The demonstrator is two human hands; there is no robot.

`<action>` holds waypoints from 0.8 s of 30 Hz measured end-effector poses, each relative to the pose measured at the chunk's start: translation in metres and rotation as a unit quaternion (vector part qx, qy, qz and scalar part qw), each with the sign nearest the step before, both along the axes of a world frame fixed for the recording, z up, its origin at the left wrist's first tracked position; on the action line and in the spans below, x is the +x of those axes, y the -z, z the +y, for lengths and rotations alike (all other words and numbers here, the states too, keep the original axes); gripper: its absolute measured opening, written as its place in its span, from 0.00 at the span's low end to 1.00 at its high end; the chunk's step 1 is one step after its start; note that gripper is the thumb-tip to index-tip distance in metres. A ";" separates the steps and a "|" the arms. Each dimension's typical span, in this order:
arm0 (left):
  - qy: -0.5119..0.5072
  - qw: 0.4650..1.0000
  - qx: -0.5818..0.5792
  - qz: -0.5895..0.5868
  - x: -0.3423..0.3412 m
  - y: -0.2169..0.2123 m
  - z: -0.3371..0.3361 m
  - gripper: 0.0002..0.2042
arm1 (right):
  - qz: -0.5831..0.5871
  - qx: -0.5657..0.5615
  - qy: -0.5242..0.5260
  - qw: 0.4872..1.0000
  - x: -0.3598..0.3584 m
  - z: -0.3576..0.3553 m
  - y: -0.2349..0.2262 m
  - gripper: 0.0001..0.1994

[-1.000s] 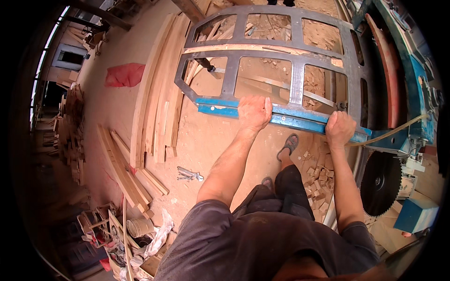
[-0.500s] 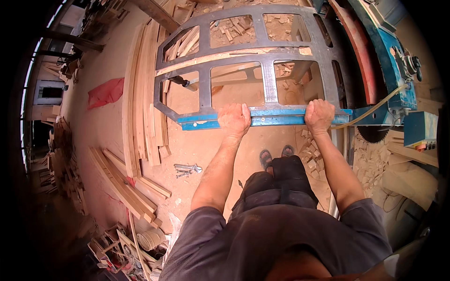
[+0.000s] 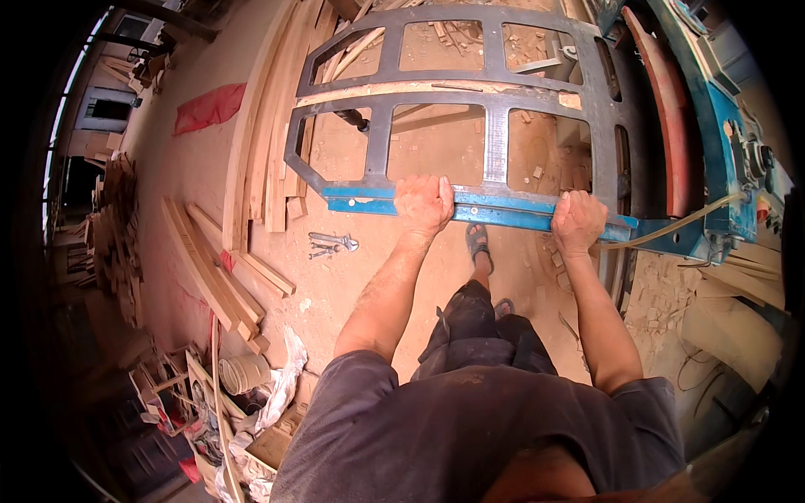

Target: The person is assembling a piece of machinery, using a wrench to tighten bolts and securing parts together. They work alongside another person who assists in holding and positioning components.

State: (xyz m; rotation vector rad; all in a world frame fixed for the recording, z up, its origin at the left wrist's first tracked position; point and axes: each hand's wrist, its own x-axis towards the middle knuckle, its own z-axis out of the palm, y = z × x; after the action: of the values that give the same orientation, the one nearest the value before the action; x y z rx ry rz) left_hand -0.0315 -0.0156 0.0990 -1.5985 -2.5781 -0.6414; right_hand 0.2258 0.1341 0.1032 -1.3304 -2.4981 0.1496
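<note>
A grey metal frame table (image 3: 495,101) with several rectangular openings stretches out ahead of me. Its near edge is a blue rail (image 3: 503,214). My left hand (image 3: 423,205) is closed over the rail near its middle. My right hand (image 3: 577,222) grips the same rail further right. A long wooden strip (image 3: 419,88) lies across the frame. My sandalled foot (image 3: 478,243) shows below the rail on the sawdust floor.
Long wooden boards (image 3: 260,142) lie on the floor to the left, with wrenches (image 3: 331,243) beside them. A blue machine (image 3: 713,126) and a hose (image 3: 679,226) stand at the right. A red cloth (image 3: 210,107) and a scrap pile (image 3: 226,394) sit at the left.
The frame and rail have shifted left and slightly down in view as I stepped; both hands have stayed on the blue rail. A round saw blade seen earlier is out of view.
</note>
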 end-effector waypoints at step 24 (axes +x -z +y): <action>0.023 0.996 -0.075 -0.035 0.003 -0.024 0.002 0.13 | -0.017 -0.034 0.012 0.999 0.002 0.014 -0.018 0.07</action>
State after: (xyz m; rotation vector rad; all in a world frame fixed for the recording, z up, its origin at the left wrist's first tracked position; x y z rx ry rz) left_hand -0.0285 -0.0140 0.1232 -1.7134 -2.7059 -0.5255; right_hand 0.2274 0.1476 0.1210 -1.3997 -2.5246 0.2103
